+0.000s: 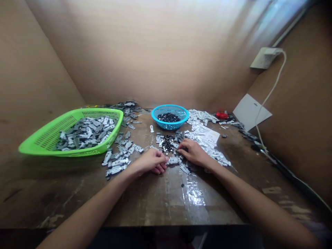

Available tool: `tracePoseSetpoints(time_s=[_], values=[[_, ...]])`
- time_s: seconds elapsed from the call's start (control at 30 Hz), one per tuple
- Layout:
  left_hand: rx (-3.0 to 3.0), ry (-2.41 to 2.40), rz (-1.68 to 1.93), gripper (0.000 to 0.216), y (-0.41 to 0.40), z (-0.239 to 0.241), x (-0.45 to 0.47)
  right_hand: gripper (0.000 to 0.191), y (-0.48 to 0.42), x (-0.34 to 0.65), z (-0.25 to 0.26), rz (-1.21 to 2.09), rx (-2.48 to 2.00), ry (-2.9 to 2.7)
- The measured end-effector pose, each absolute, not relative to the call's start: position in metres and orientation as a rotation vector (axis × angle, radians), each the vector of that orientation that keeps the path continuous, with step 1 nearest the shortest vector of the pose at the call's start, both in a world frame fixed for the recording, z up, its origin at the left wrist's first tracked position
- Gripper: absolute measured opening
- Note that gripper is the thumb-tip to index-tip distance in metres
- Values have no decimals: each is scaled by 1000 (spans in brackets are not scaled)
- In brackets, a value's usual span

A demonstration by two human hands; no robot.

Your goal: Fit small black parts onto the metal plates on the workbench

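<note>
My left hand (152, 161) rests on the worn table (166, 197), fingers curled and pinched on a small grey metal plate (173, 160). My right hand (193, 151) lies just right of it, fingers bent down among loose metal plates (216, 155), its fingertips beside a little heap of small black parts (168, 143). Whether the right fingers hold anything is hidden.
A green basket (52, 133) of metal plates sits at the left. A blue basket (169, 117) of black parts stands behind the hands. More plates (119, 162) lie left of my left hand. A white cable (272, 90) hangs down the right wall.
</note>
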State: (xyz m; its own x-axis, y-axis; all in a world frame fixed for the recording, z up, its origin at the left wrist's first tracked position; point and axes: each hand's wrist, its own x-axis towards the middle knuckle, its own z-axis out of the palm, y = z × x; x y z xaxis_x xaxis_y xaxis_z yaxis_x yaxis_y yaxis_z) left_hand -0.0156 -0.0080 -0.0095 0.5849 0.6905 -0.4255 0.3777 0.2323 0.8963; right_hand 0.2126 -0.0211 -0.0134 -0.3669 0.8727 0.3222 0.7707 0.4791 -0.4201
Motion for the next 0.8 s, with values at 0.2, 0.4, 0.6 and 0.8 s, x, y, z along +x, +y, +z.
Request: tracePoseSetpoints(time_s=[0.2,0.4,0.6,0.8], values=[[1379,1003,266,40,-9,-9,-15,15,-19,212,-15,230,-1344,-2291],[1373,1009,266,40,-9,-8,-15,14,-17,202,-19,138,-1421,-2274],[1326,1012,281,40,-9,-4,-14,17,-17,204,-10,526,-1402,-1905],[1245,975,305,36,-7,-5,-16,27,-20,210,-4,969,-1288,-1697]])
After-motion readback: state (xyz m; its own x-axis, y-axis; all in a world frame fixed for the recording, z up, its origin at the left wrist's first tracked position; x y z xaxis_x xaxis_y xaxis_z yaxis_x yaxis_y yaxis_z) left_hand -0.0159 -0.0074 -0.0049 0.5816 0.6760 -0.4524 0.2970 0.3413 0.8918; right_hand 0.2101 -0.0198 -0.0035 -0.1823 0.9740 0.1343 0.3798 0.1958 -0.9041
